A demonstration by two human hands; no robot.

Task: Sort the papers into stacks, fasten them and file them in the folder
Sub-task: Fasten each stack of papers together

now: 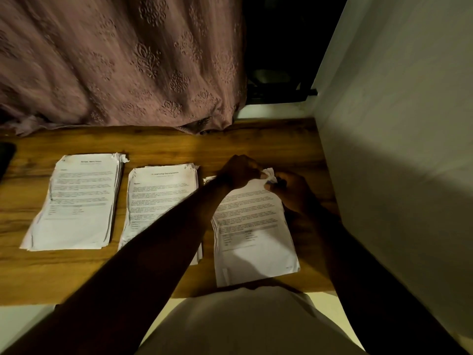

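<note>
Sorting was judged done: three stacks of printed white paper were laid side by side on the brown wooden surface (153, 275): left stack (76, 201), middle stack (158, 196), right stack (253, 226). The right stack's far corner was pinched by the left hand (239, 172). The right hand (291, 193) was curled round a small dark item (277, 181), too dim to be identified. Fastening was judged underway. No folder was made out, so filing was left.
</note>
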